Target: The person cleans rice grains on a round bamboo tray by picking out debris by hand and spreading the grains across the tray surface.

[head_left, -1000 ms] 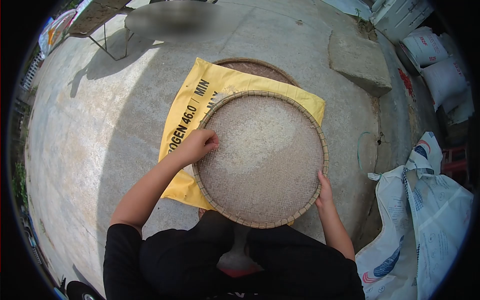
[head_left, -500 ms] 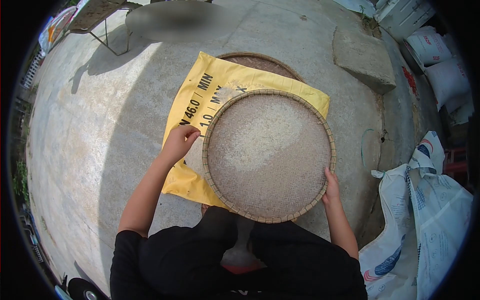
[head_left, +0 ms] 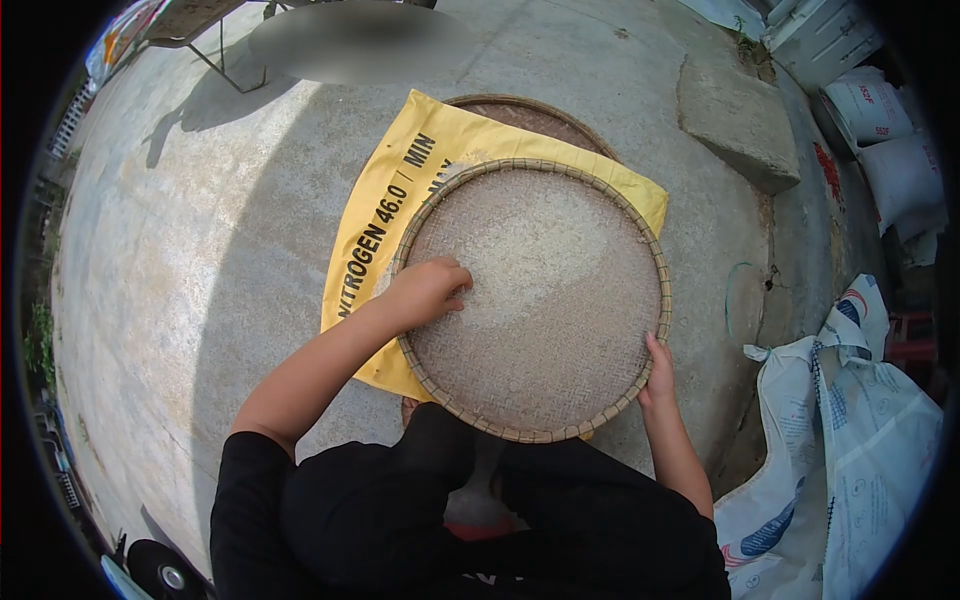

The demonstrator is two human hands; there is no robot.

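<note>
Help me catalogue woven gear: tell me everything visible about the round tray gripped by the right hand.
The round tray is shallow and looks like woven bamboo, its light-brown rim bound at regular intervals. It faces up, seemingly near level, overlapping a yellow sack in view; whether they touch is unclear. Pale, rice-like grains lie thickest toward its far side, with a thinner scatter elsewhere. The right hand grips the rim; the left hand reaches over the opposite side, contact uncertain.

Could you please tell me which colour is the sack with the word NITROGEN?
The sack is yellow, printed in black; the head view shows it best.
</note>
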